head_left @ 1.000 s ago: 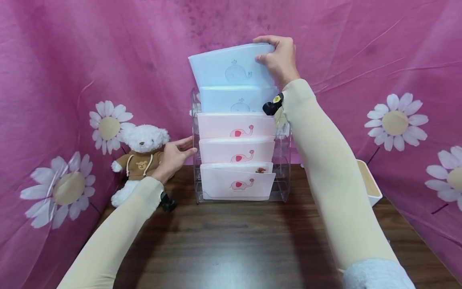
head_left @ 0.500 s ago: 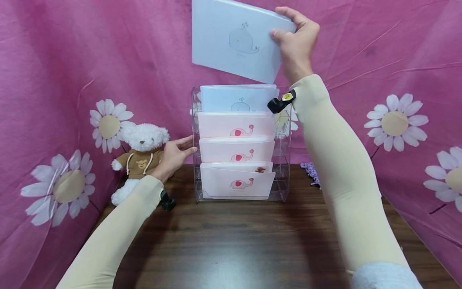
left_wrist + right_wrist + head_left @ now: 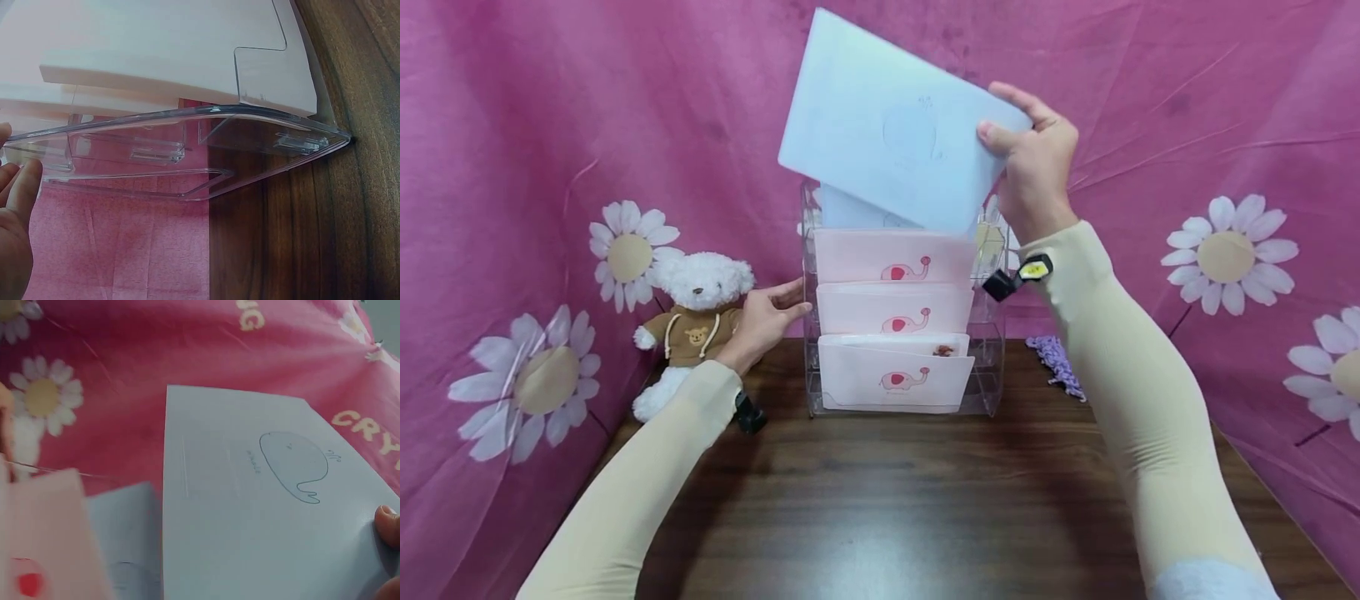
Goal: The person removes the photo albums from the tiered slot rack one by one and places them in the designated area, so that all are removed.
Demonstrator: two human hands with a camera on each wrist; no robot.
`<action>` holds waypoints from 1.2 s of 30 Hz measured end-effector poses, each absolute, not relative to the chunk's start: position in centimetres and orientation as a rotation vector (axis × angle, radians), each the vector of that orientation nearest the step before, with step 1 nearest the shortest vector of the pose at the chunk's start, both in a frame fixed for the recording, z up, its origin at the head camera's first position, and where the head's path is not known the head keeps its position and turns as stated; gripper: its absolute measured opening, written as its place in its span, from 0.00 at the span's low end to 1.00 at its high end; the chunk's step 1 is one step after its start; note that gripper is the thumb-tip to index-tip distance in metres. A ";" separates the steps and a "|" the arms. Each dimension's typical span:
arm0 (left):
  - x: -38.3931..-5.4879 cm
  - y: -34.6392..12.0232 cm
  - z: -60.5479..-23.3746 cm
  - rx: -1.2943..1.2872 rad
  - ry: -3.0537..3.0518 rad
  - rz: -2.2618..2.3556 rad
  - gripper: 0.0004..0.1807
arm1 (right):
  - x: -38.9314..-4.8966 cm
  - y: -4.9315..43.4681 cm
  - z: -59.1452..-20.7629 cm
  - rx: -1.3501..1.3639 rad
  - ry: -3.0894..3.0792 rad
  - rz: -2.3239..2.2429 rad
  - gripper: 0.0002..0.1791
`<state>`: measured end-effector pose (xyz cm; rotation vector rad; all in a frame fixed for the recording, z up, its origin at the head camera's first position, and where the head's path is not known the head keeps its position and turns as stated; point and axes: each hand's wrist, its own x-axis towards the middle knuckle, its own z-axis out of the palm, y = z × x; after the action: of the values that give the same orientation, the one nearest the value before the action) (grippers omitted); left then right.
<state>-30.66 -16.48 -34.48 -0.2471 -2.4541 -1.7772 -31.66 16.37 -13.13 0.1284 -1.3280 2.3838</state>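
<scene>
My right hand (image 3: pixel 1041 162) holds a pale blue booklet (image 3: pixel 880 125) with a whale drawing by its right edge, thumb on the front and fingers behind. The booklet tilts above a clear plastic tiered rack (image 3: pixel 988 392) and overlaps the top of it. In the right wrist view the whale cover (image 3: pixel 250 519) faces the camera. My left hand (image 3: pixel 763 325) grips the rack's left side panel at its front edge; the left wrist view shows only a few fingers (image 3: pixel 25 187) there. Another blue booklet (image 3: pixel 850 212) sits in the top tier, partly hidden. Pink elephant booklets (image 3: pixel 850 379) fill the lower tiers.
A white teddy bear (image 3: pixel 696 333) in a brown hoodie sits left of the rack, close to the left forearm. Right of the rack lies a purple textured item (image 3: pixel 1055 365). Pink flowered cloth (image 3: pixel 1150 167) encloses the brown wooden table (image 3: pixel 850 500).
My right hand has pulled the blue booklet up out of the top tier, then moved it lower and right, tilting it more. The left hand has stayed at the rack's side.
</scene>
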 end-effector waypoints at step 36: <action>-30.5 -17.0 -34.8 -0.281 -2.431 -1.692 0.27 | -22.7 16.4 -31.6 0.116 -1.951 2.453 0.22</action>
<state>-30.47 -16.98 -34.77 -0.2809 -2.4311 -1.6924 -22.67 16.36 -31.61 0.1163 -1.9507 2.4534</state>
